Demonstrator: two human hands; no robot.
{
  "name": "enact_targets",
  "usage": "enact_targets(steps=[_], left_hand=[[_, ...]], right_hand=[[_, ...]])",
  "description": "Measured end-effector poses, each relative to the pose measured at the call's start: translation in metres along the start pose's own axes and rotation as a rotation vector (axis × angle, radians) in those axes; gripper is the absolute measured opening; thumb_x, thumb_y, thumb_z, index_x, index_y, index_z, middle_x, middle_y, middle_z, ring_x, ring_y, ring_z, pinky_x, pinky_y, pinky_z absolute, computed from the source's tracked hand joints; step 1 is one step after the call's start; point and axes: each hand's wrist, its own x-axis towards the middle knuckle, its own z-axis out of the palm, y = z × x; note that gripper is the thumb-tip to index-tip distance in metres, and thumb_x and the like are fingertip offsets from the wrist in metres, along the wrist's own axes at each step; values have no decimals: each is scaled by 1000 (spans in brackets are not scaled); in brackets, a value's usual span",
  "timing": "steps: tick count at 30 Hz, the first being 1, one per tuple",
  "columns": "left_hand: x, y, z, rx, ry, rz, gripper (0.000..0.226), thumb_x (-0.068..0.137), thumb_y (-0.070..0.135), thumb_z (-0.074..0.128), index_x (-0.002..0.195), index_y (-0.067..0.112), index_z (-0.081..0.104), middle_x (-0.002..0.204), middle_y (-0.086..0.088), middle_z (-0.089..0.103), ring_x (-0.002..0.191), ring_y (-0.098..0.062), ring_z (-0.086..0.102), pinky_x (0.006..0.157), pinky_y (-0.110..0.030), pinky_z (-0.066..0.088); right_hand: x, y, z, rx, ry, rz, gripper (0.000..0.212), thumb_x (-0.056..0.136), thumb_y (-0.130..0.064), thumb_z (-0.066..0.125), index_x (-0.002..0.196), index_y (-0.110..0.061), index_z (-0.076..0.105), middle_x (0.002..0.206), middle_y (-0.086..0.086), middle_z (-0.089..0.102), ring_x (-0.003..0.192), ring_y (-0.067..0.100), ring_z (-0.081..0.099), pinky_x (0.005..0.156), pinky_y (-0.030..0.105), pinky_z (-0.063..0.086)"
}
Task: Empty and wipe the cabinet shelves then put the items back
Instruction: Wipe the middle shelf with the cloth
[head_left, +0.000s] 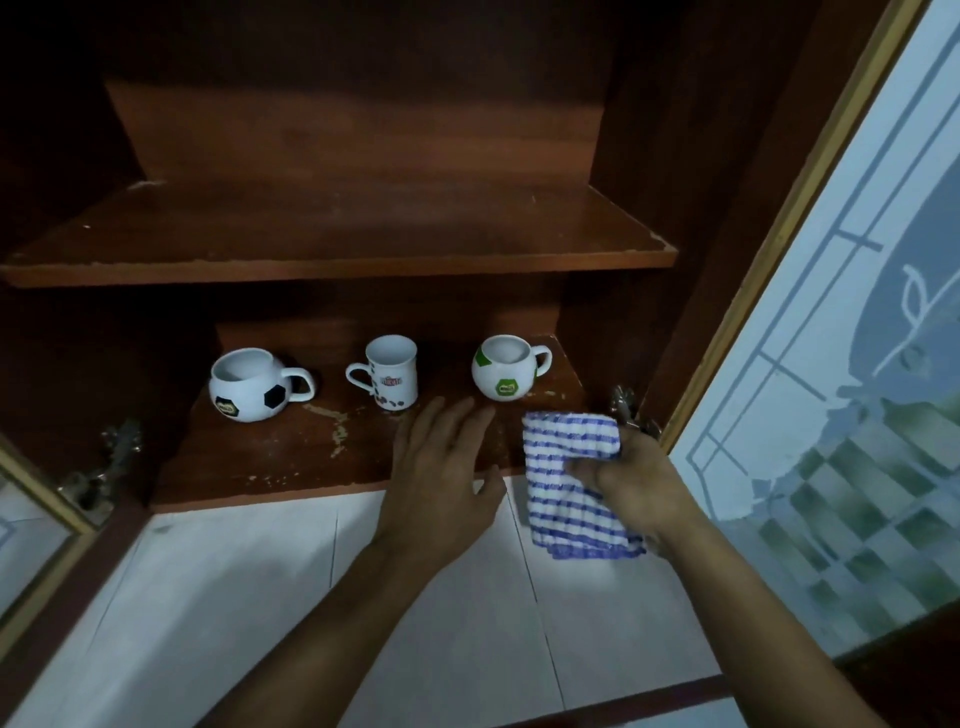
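A person's left hand (441, 457) spreads flat over the lower cabinet shelf (291, 457) near three mugs (390, 371), the right hand (631, 480) clutching a blue-striped cloth (566, 457).

home kitchen, wooden cabinet (337, 249), mugs (249, 384), tiled floor (260, 597)

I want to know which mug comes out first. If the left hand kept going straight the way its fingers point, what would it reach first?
Probably the tall mug: the left hand points just to its right, though depth is unclear.
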Motion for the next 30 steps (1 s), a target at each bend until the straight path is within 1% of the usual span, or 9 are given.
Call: enact_targets(steps=[2,7,8,12,16,20,23,27,30], left_hand=[[7,-4,-18,18,37,12,56,79,34,51,130,12,58,135,-10,57,130,-34,47,106,-56,38],[27,-10,-72,37,162,30,57,82,33,49,133,11,56,140,-10,53,135,-33,40,107,-53,38],[31,-11,-83,48,190,40,56,82,33,49,133,10,56,139,-11,53,135,-33,41,107,-52,38],[53,-22,-117,176,275,102,54,83,32,52,131,7,57,137,-13,55,133,-36,43,109,-50,34],[74,-39,-133,293,241,68,57,83,37,47,133,11,55,139,-12,52,136,-34,38,110,-52,27],[95,-55,-141,368,183,54,60,83,40,44,134,9,52,139,-14,52,137,-36,37,109,-57,27],[105,-65,-144,423,141,55,60,85,43,42,133,9,53,138,-15,52,137,-37,37,109,-61,25],[112,-76,-141,470,119,40,61,90,45,36,134,6,54,140,-16,52,136,-37,39,110,-59,25],[115,-79,-136,435,133,4,64,92,48,35,134,3,54,139,-18,52,135,-37,41,111,-52,28]], right_hand=[[-2,-19,-4,86,-12,-43,16,87,-12,70,91,-27,67,84,-9,74,69,7,70,56,19,49],[-11,-75,-7,238,-130,-196,22,87,-5,70,103,-19,71,93,-2,77,83,17,74,75,35,59],[-12,-87,-8,248,-148,-227,21,87,-5,70,103,-19,71,92,-2,77,83,16,74,73,34,59],[-8,-131,-6,255,-152,-291,14,86,-11,72,98,-17,71,81,-4,76,66,10,73,47,19,51],[1,-169,-5,256,-165,-293,16,85,-14,74,101,-14,70,84,1,77,72,17,74,54,28,57],[18,-196,0,285,-144,-251,18,83,-12,74,101,-9,71,82,7,76,68,22,74,52,32,57],[33,-212,3,276,-112,-234,26,80,-12,75,105,-7,71,90,11,76,78,28,74,71,47,61],[53,-228,1,286,-105,-208,22,82,-7,72,103,-3,69,82,11,75,68,25,73,61,39,61],[71,-241,-3,200,-75,-230,19,80,-11,73,98,-6,69,91,14,69,81,30,65,77,46,56]])
